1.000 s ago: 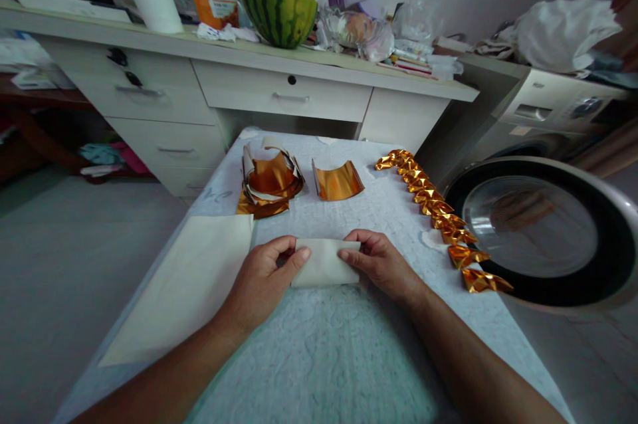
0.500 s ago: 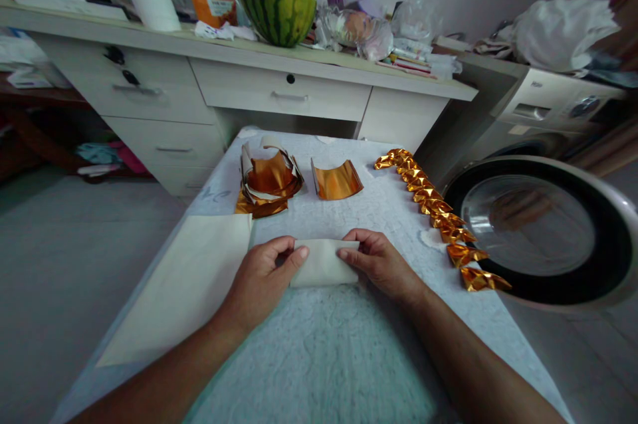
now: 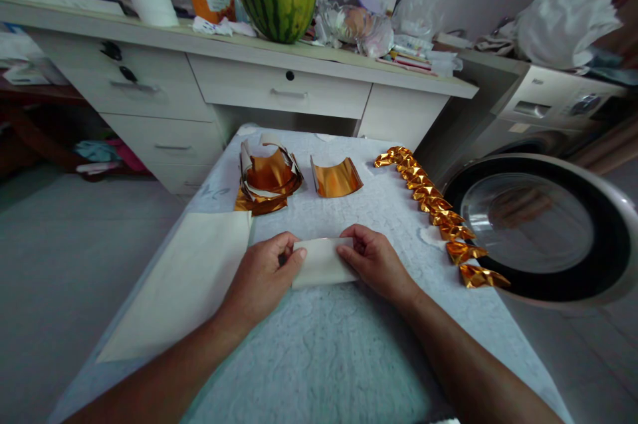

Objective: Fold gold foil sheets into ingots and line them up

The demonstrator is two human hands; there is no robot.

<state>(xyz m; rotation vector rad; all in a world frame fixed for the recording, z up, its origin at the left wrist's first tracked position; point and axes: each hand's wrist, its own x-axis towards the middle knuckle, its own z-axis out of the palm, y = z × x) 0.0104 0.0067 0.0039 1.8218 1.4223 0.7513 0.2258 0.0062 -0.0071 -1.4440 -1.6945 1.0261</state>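
Note:
Between my two hands is a small sheet of paper [image 3: 323, 264], its pale side toward me. My left hand [image 3: 266, 269] pinches its left end, thumb on the near face. At the right end my right hand [image 3: 373, 259] grips it the same way; the fingers behind the paper are partly hidden. Beyond it lie a curved gold foil paper sheet [image 3: 337, 178] and, to its left, a pile of curled gold foil papers [image 3: 269, 175]. A row of folded gold foil pieces [image 3: 431, 201] runs down the table's right side.
A large pale sheet [image 3: 184, 284] lies flat along the left of the cloth-covered table [image 3: 319, 357]. Behind stands a white drawer desk [image 3: 279, 88] bearing a cut watermelon [image 3: 274, 4]. The open round door [image 3: 533, 228] of a washing machine [image 3: 543, 105] is close on the right.
Both hands keep hold of the small paper, and its upper edge looks slightly different. My right fingers have shifted a little left along it. The other things lie as before.

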